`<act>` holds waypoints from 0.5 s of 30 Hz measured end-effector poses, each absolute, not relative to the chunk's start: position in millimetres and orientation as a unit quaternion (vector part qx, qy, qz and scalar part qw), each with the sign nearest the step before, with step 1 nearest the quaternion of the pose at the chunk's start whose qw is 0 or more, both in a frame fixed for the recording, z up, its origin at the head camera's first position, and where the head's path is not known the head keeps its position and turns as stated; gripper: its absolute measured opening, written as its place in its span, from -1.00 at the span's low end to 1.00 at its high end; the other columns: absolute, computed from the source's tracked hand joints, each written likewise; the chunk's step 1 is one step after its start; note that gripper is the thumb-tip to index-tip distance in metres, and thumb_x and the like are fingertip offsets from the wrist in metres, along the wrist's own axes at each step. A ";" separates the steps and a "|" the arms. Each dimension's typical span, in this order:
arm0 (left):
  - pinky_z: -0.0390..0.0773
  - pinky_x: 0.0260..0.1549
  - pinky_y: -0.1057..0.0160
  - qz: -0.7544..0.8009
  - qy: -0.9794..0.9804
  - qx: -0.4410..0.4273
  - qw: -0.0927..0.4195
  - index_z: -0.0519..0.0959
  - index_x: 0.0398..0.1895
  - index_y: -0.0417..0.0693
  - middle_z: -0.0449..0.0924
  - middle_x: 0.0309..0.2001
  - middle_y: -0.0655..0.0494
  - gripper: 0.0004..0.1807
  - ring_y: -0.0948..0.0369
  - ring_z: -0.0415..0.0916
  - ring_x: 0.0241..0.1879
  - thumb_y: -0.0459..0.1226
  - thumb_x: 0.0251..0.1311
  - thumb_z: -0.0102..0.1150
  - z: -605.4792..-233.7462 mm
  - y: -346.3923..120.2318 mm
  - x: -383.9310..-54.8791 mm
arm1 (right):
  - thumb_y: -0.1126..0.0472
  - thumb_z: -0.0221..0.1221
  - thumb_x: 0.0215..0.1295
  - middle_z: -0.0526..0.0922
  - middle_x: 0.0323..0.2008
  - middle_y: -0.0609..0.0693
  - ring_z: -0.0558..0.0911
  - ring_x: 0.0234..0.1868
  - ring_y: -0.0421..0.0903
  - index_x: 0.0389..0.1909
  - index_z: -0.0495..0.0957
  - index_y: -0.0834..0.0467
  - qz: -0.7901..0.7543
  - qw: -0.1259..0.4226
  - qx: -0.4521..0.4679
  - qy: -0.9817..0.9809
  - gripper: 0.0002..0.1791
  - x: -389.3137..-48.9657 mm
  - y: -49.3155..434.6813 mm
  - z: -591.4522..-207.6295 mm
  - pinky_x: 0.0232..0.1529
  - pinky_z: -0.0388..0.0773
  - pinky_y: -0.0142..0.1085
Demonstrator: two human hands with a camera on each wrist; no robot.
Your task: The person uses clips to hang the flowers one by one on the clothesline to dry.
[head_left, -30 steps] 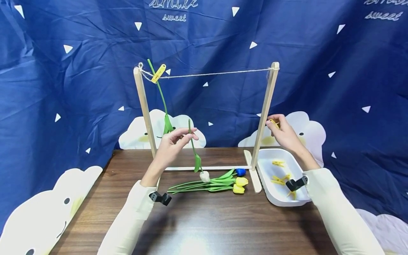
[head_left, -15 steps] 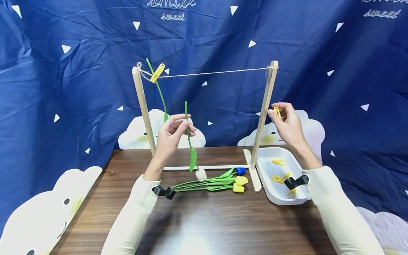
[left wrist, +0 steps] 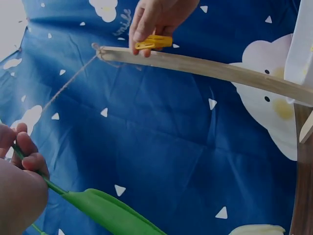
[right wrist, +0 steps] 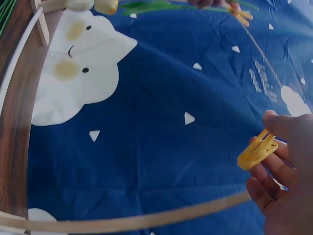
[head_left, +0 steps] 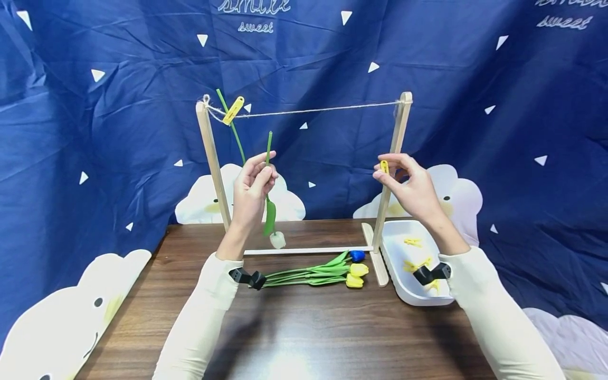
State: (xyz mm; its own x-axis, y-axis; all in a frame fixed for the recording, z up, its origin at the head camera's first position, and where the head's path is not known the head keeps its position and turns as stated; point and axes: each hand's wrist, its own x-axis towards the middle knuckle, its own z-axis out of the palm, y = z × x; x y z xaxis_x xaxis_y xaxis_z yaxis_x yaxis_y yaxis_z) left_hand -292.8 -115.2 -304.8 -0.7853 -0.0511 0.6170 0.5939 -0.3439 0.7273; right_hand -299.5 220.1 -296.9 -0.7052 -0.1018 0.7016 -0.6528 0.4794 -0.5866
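Note:
My left hand (head_left: 254,182) pinches the green stem of a white tulip (head_left: 277,240), which hangs bloom down with its cut end pointing up below the string (head_left: 313,110). My right hand (head_left: 412,182) holds a yellow clothespin (head_left: 384,167) between thumb and fingers, in front of the right wooden post (head_left: 398,142). The right wrist view shows that clothespin (right wrist: 257,151) at my fingertips. Near the string's left end, another yellow clothespin (head_left: 233,110) clips a second flower's stem (head_left: 237,138) to the string; its lower part is hidden behind my left hand.
Under the string, several tulips lie on the brown table (head_left: 304,327), with yellow blooms (head_left: 357,270) and a blue bloom (head_left: 357,256) pointing right. A white tub (head_left: 404,290) with several yellow clothespins (head_left: 412,241) stands right of the frame. Behind hangs a blue cloth (head_left: 304,63).
My left hand has risen and moved slightly left, lifting the white tulip off the lying flowers. My right hand has come up and then left with the clothespin, reaching the right post.

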 end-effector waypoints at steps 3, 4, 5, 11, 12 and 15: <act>0.52 -0.26 0.47 -0.775 -0.537 -0.260 0.210 0.55 0.30 -0.36 0.66 -0.29 0.18 -0.64 0.31 0.54 -0.28 -0.50 0.53 0.00 -301.4 -115.6 -293.6 | 0.35 0.40 0.37 0.82 -0.05 0.21 0.60 -0.14 -0.43 0.23 0.65 0.18 0.450 0.299 0.257 -0.801 -0.58 -296.4 210.8 -291.7 -0.14 0.46 -0.48; 0.49 -0.28 0.47 -0.770 -0.541 -0.262 0.213 0.52 0.32 -0.41 0.67 -0.29 0.19 -0.64 0.31 0.55 -0.27 -0.50 0.54 0.00 -300.5 -115.8 -294.2 | 0.35 0.40 0.37 0.82 -0.04 0.20 0.61 -0.14 -0.44 0.24 0.65 0.17 0.449 0.297 0.264 -0.801 -0.57 -295.9 207.9 -290.1 -0.14 0.47 -0.49; 0.47 -0.29 0.46 -0.765 -0.546 -0.263 0.218 0.51 0.33 -0.44 0.70 -0.29 0.20 -0.63 0.31 0.56 -0.28 -0.49 0.55 0.00 -299.6 -116.1 -294.8 | 0.35 0.40 0.37 0.82 -0.03 0.19 0.62 -0.13 -0.45 0.24 0.65 0.16 0.447 0.294 0.270 -0.800 -0.57 -295.4 204.8 -288.6 -0.14 0.47 -0.49; 0.46 -0.37 0.43 -0.747 -0.560 -0.268 0.238 0.54 0.25 -0.34 0.81 -0.21 0.20 -0.71 0.25 0.61 -0.29 -0.43 0.58 0.06 -295.9 -118.1 -300.3 | 0.33 0.41 0.36 0.84 -0.02 0.12 0.65 -0.09 -0.43 0.23 0.65 0.15 0.445 0.279 0.303 -0.795 -0.57 -292.4 181.7 -278.5 -0.09 0.51 -0.48; 0.47 -0.38 0.43 -0.749 -0.557 -0.268 0.238 0.56 0.21 -0.27 0.82 -0.20 0.19 -0.75 0.25 0.62 -0.30 -0.42 0.58 0.07 -295.1 -117.9 -301.2 | 0.32 0.42 0.36 0.84 -0.01 0.10 0.67 -0.09 -0.38 0.22 0.66 0.14 0.444 0.276 0.304 -0.797 -0.58 -291.5 177.5 -276.5 -0.08 0.52 -0.46; 0.48 -0.45 0.43 -0.754 -0.551 -0.265 0.241 0.58 0.11 -0.08 0.82 -0.24 0.17 -0.82 0.25 0.60 -0.39 -0.39 0.59 0.08 -291.8 -116.2 -303.6 | 0.28 0.44 0.34 0.83 0.00 0.05 0.68 -0.10 -0.24 0.21 0.68 0.11 0.434 0.273 0.312 -0.800 -0.58 -290.5 165.8 -270.7 -0.08 0.54 -0.46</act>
